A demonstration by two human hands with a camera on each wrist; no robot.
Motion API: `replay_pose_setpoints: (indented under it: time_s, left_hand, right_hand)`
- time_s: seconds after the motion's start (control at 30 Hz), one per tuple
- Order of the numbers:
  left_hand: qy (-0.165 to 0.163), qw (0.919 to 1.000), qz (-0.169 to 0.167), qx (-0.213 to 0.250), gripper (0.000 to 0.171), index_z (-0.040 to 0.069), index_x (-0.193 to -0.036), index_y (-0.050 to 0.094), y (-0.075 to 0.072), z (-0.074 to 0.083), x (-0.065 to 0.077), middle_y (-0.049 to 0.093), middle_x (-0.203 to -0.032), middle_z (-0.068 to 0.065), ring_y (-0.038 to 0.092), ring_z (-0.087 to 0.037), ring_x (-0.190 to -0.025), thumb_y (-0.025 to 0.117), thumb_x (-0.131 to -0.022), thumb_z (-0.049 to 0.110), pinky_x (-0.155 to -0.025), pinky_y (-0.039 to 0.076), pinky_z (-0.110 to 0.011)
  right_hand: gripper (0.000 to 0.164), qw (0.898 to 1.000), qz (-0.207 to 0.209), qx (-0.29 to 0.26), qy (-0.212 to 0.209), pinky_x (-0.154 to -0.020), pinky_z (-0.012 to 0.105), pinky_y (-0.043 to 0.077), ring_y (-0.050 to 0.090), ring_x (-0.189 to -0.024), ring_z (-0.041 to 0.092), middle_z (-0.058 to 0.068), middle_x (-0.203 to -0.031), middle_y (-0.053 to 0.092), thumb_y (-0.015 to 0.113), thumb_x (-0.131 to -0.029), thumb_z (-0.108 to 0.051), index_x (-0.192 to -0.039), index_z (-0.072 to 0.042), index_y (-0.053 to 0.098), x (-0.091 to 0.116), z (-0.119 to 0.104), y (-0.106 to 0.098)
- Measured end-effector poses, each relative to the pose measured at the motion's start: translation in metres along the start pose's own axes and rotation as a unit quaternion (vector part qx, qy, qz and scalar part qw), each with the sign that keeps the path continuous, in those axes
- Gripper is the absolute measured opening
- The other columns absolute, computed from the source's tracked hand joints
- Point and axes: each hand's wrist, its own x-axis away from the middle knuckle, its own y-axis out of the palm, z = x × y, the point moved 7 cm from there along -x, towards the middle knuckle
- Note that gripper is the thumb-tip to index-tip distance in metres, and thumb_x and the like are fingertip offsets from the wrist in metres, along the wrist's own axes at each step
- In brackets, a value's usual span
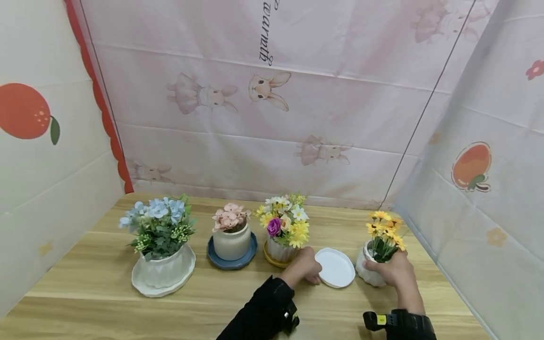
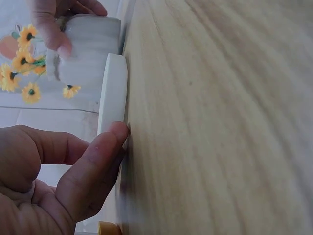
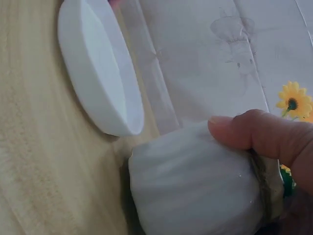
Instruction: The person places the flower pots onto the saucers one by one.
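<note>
My right hand grips a white ribbed flowerpot by its rim and side. Yellow daisy-like flowers with dark centres and green leaves stand in that pot. To its left, a shallow white saucer lies flat on the table, apart from the pot. At the saucer's left edge my left hand pinches the rim, thumb and fingertips close to the tabletop in the left wrist view. Part of the right hand's fingers is hidden behind the pot and flowers.
Left of the saucer, a mixed-flower pot stands on a yellow saucer, close behind my left hand. Further left are a pink-flower pot on a blue saucer and a blue-flower pot on a white scalloped plate. Printed cloth walls enclose the wooden table.
</note>
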Motion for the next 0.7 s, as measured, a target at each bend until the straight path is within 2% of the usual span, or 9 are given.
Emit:
replay_pose_setpoints:
  time_s: [0.13, 0.23, 0.37, 0.7]
  left_hand:
    - [-0.006, 0.9997, -0.014, 0.02, 0.006, -0.008, -0.076, 0.052, 0.0, -0.001, 0.0, 0.057, -0.048, -0.01, 0.059, -0.017, -0.041, 0.055, -0.08, -0.009, -0.041, 0.049, -0.024]
    - [-0.005, 0.9992, -0.019, 0.035, 0.006, -0.008, -0.076, 0.052, 0.0, -0.002, 0.0, 0.057, -0.048, -0.01, 0.058, -0.017, -0.04, 0.055, -0.08, -0.009, -0.041, 0.049, -0.024]
    - [0.003, 0.9987, -0.02, 0.048, 0.008, -0.006, -0.073, 0.052, 0.0, -0.003, 0.0, 0.058, -0.05, -0.011, 0.06, -0.019, -0.043, 0.055, -0.079, -0.009, -0.043, 0.051, -0.026]
    - [0.008, 0.9986, -0.024, 0.046, 0.013, -0.003, -0.068, 0.052, 0.0, -0.005, 0.002, 0.06, -0.052, -0.012, 0.062, -0.02, -0.047, 0.056, -0.08, -0.008, -0.045, 0.052, -0.026]
  right_hand:
    - [0.117, 1.0, 0.009, -0.015, -0.004, -0.089, 0.058, 0.039, 0.037, -0.112, 0.056, 0.045, -0.127, 0.029, 0.079, -0.067, -0.048, -0.135, 0.021, 0.013, 0.003, -0.005, -0.01]
    - [0.116, 1.0, 0.011, -0.026, -0.011, -0.081, 0.052, 0.047, 0.039, -0.111, 0.055, 0.043, -0.127, 0.03, 0.08, -0.066, -0.048, -0.136, 0.018, 0.015, 0.006, -0.008, -0.016]
    - [0.113, 0.999, 0.006, -0.04, -0.012, -0.062, 0.04, 0.054, 0.045, -0.105, 0.054, 0.043, -0.125, 0.032, 0.081, -0.065, -0.044, -0.135, 0.019, 0.018, 0.01, -0.011, -0.018]
    - [0.109, 0.999, 0.013, -0.022, -0.026, -0.056, 0.037, 0.053, 0.055, -0.091, 0.047, 0.043, -0.12, 0.037, 0.082, -0.064, -0.043, -0.131, 0.02, 0.024, 0.012, -0.016, -0.015]
